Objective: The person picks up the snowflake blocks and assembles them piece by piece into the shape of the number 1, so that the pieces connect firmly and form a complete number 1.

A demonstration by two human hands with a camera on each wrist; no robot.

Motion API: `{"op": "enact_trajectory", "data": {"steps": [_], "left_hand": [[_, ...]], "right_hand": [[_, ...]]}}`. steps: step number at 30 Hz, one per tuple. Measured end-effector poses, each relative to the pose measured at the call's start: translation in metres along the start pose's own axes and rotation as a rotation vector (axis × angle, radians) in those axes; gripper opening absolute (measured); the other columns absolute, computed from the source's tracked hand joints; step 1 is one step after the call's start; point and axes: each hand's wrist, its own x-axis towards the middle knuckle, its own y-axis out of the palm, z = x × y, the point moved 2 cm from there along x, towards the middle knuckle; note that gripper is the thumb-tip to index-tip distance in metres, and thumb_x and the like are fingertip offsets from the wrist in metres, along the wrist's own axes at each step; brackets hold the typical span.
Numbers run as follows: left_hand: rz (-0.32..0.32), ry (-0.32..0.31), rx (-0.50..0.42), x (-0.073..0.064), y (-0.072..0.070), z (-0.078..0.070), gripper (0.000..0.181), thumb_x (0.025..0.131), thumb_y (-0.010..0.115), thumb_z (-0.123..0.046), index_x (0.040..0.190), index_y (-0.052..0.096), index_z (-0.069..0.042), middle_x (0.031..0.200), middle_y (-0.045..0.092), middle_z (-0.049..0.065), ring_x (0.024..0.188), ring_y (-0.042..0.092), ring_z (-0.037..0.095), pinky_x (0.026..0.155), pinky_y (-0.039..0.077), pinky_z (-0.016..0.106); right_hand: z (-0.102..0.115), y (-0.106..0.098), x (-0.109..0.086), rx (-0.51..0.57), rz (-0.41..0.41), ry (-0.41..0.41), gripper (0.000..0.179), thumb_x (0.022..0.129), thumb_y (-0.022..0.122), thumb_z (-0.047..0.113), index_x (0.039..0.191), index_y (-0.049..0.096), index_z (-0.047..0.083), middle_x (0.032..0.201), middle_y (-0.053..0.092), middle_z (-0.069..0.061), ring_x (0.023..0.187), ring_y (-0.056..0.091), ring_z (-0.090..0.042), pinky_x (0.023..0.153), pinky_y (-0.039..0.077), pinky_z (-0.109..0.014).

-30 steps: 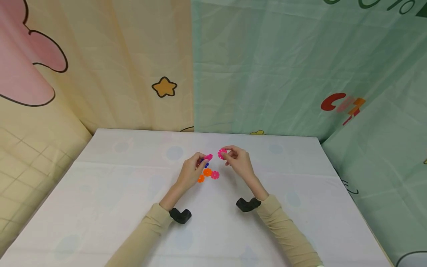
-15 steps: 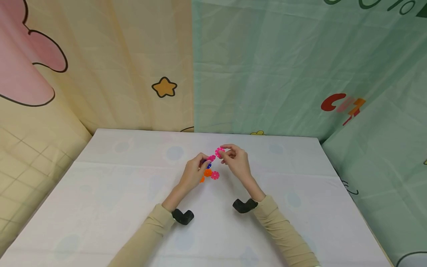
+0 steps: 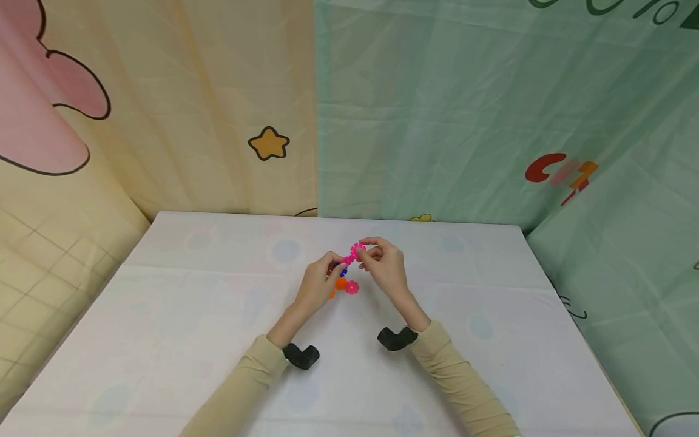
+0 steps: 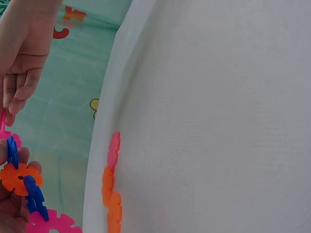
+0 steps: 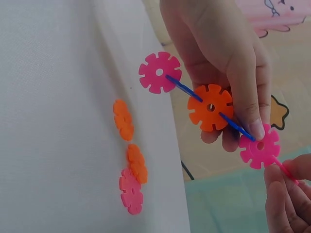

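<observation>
My left hand (image 3: 317, 282) grips a chain of slotted plastic snowflake discs. In the right wrist view the chain runs from a pink disc (image 5: 155, 80) through a blue one, an orange disc (image 5: 210, 108) and another blue one (image 5: 238, 127) to a pink end disc (image 5: 260, 147). The left thumb lies right at that pink end. Between thumb and fingers, my right hand (image 3: 389, 270) pinches one more pink disc (image 5: 285, 170), seen edge-on. Its edge meets the chain's pink end disc, at an angle to it. Both hands are raised above the table.
Below the hands, two loose orange discs (image 5: 136, 163) and a loose pink disc (image 5: 131, 192) lie in a row on the white-covered table (image 3: 218, 364). Patterned curtains (image 3: 426, 121) stand behind the table's far edge. Black wrist mounts (image 3: 397, 338) sit at both cuffs.
My right hand has moved left with its pink disc, and my left hand slightly right with the chain. The gap between the two has closed, and the pink discs now meet.
</observation>
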Motion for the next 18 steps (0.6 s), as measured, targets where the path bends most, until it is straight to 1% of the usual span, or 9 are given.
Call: {"op": "enact_trajectory", "data": {"steps": [6,9,13,16,18], "left_hand": [[-0.065,0.035,-0.025,0.0003,0.0022,-0.0004,0.012,0.094,0.061,-0.013,0.101,0.065,-0.004,0.084,0.067,0.008,0.073,0.057,0.015,0.065,0.051,0.016],[-0.093,0.044,-0.038,0.0003,0.0029,-0.0004,0.012,0.093,0.062,-0.012,0.1,0.066,-0.004,0.083,0.068,0.008,0.072,0.057,0.015,0.064,0.05,0.015],[-0.11,0.048,-0.045,0.0001,0.0036,0.0011,0.011,0.093,0.062,-0.012,0.098,0.067,-0.003,0.082,0.068,0.008,0.072,0.057,0.015,0.063,0.049,0.016],[-0.113,0.046,-0.046,-0.0005,0.004,0.0027,0.011,0.093,0.062,-0.011,0.098,0.067,-0.002,0.082,0.068,0.009,0.072,0.056,0.016,0.062,0.049,0.015],[-0.109,0.042,-0.046,-0.0013,0.0043,0.0037,0.01,0.092,0.062,-0.01,0.097,0.066,-0.002,0.082,0.068,0.009,0.071,0.056,0.016,0.062,0.049,0.015]], "right_hand": [[0.0029,0.0028,-0.0004,-0.037,-0.02,-0.054,0.021,0.089,0.069,0.015,0.104,0.067,0.001,0.073,0.071,-0.016,0.061,0.069,-0.029,0.056,0.053,-0.02],[0.0033,0.0045,-0.0002,-0.032,-0.029,-0.07,0.019,0.089,0.068,0.012,0.103,0.068,-0.001,0.072,0.07,-0.019,0.06,0.068,-0.033,0.052,0.051,-0.019],[0.0032,0.0066,-0.0003,-0.026,-0.041,-0.062,0.017,0.089,0.067,0.01,0.101,0.069,-0.002,0.07,0.069,-0.017,0.059,0.067,-0.034,0.047,0.047,-0.019],[0.0014,0.008,-0.0005,-0.019,-0.037,-0.039,0.017,0.089,0.068,0.01,0.101,0.069,-0.002,0.069,0.069,-0.016,0.059,0.067,-0.034,0.047,0.047,-0.019],[-0.0006,0.0089,-0.0011,-0.002,-0.026,-0.013,0.017,0.088,0.068,0.01,0.101,0.069,-0.002,0.069,0.069,-0.017,0.06,0.067,-0.036,0.048,0.047,-0.019]]}}
